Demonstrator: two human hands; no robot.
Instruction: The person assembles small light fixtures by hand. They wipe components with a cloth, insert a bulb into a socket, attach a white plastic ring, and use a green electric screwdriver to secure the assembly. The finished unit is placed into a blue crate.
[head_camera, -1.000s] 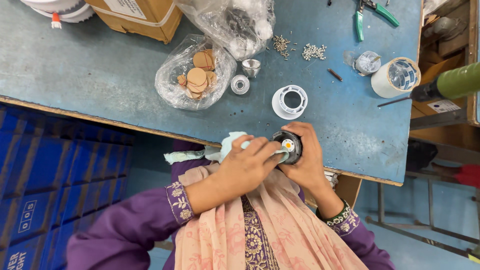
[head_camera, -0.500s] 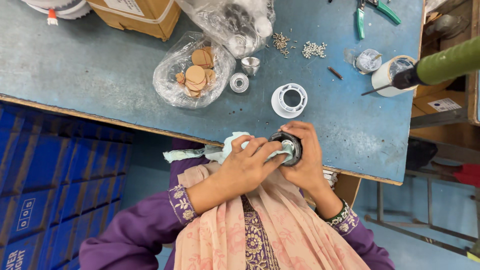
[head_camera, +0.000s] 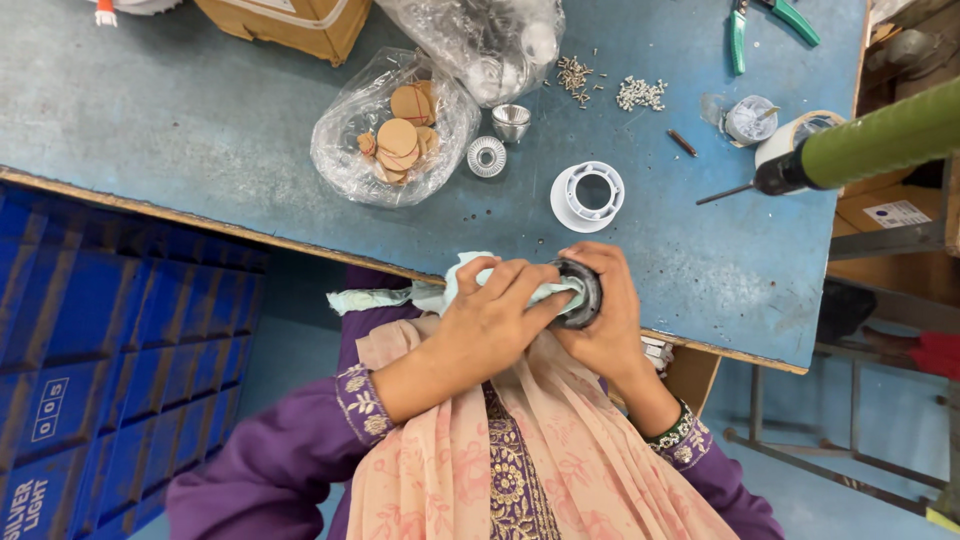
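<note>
**Green driver swings in from the right while both hands work the round fitting**

Since half a second ago the green power screwdriver (head_camera: 880, 140) has dropped lower and pushed further over the blue table (head_camera: 180, 130), its bit now pointing at the white ring (head_camera: 588, 196). Meanwhile the hands have barely shifted. The left hand (head_camera: 495, 315) is clenched around a pale green cloth (head_camera: 470, 280), fingers pressing it into the dark round fitting (head_camera: 582, 292). The right hand (head_camera: 610, 320) cups that fitting from the far side, fingers wrapped tight on its rim, right at the table's near edge above the lap. Up the table, a clear bag of tan discs (head_camera: 395, 135) sits beside a small silver reflector (head_camera: 511, 121), with loose screws (head_camera: 640, 93) and green-handled pliers (head_camera: 740, 30) beyond.
</note>
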